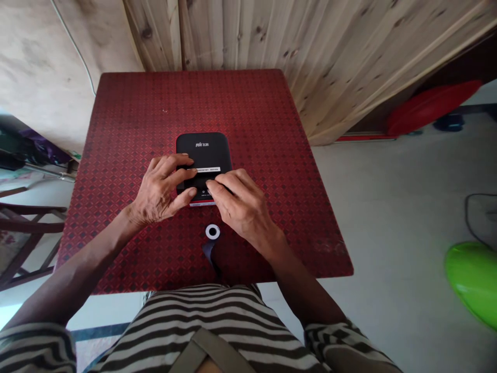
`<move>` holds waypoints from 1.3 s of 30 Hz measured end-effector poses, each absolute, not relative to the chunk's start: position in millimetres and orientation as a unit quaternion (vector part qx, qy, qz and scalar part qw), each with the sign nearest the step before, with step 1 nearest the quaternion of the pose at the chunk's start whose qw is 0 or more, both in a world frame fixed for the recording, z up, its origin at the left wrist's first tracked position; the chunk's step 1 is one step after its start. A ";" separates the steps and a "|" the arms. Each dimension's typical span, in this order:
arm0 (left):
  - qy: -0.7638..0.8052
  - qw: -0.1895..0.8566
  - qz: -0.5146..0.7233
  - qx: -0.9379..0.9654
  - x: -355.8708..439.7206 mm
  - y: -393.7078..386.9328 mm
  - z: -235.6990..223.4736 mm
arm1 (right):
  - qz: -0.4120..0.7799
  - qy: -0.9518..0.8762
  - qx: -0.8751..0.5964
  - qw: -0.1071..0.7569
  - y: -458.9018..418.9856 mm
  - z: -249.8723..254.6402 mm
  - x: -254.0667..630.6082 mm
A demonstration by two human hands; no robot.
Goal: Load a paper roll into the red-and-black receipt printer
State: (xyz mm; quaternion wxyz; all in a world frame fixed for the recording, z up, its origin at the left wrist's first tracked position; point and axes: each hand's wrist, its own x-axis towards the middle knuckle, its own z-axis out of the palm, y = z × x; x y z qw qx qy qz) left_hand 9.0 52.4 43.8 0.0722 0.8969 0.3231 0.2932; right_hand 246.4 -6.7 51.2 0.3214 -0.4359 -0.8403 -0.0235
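So there's this black label printer, lying on the red patterned table around the middle, white strip across its face. Left hand comes in from the left, palm down, fingers loosely spread over the near-left part, thumb by the near edge. Right hand angles in from the other side, fingers curled, thumb and index close together at the near part; can't tell if they're pinching anything. Nearer the body there's a white ring-shaped roll with a dark ribbon beside it.
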 end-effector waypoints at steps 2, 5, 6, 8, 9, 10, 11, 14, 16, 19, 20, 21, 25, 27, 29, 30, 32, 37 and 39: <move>0.325 0.072 0.299 0.894 8.7 47.0 43.4 | -0.015 -0.828 -0.434 0.354 -9.5 54.3 249.7; 0.358 0.061 0.345 0.866 5.2 33.1 38.3 | 0.028 -0.755 -0.495 0.429 -13.2 49.2 259.4; 0.374 0.052 0.361 0.853 3.3 27.8 35.3 | 0.049 -0.714 -0.528 0.457 -13.2 43.2 263.0; 0.394 0.034 0.375 0.838 -0.5 18.3 27.8 | 0.102 -0.626 -0.590 0.500 -10.7 24.9 268.7; 0.395 0.023 0.372 0.840 -2.1 14.9 23.8 | 0.131 -0.591 -0.613 0.508 -8.3 13.7 270.2; 0.393 0.012 0.365 0.844 -3.2 12.4 20.0 | 0.158 -0.569 -0.627 0.509 -5.5 2.3 270.5; 0.387 0.003 0.360 0.849 -3.9 11.0 16.6 | 0.180 -0.563 -0.632 0.501 -2.5 -8.5 269.6; 0.374 -0.014 0.370 0.850 -3.0 11.4 9.5 | 0.194 -0.617 -0.611 0.456 4.3 -31.7 262.2; 0.374 -0.014 0.377 0.847 -1.5 12.9 7.5 | 0.176 -0.656 -0.591 0.435 5.7 -38.2 257.1; 0.375 -0.013 0.378 0.846 -0.8 14.3 5.9 | 0.145 -0.683 -0.572 0.430 4.9 -40.1 254.5; 0.375 -0.011 0.378 0.846 -1.2 14.5 5.5 | 0.140 -0.687 -0.568 0.430 4.5 -39.8 254.9; 0.375 -0.007 0.378 0.847 -1.6 14.7 5.2 | 0.138 -0.692 -0.565 0.429 4.1 -39.5 255.6; 0.372 0.006 0.373 0.850 -2.8 15.3 5.0 | 0.144 -0.700 -0.561 0.418 3.5 -38.1 258.2; 0.370 0.007 0.375 0.850 -2.6 15.6 5.5 | 0.143 -0.702 -0.561 0.415 3.6 -38.1 258.3; 0.369 0.008 0.379 0.849 -2.1 15.9 5.8 | 0.142 -0.703 -0.564 0.410 3.8 -38.8 258.0; 0.370 0.008 0.381 0.847 -1.8 16.1 5.8 | 0.142 -0.703 -0.565 0.409 4.0 -39.4 257.7; 0.370 0.007 0.387 0.845 -1.3 16.6 5.6 | 0.141 -0.702 -0.561 0.416 4.6 -41.2 257.3; 0.365 0.019 0.407 0.837 -0.2 17.0 9.2 | 0.141 -0.693 -0.549 0.446 5.9 -44.1 256.8; 0.376 0.044 0.406 0.832 1.0 16.2 13.2 | 0.151 -0.690 -0.550 0.445 5.6 -43.4 257.1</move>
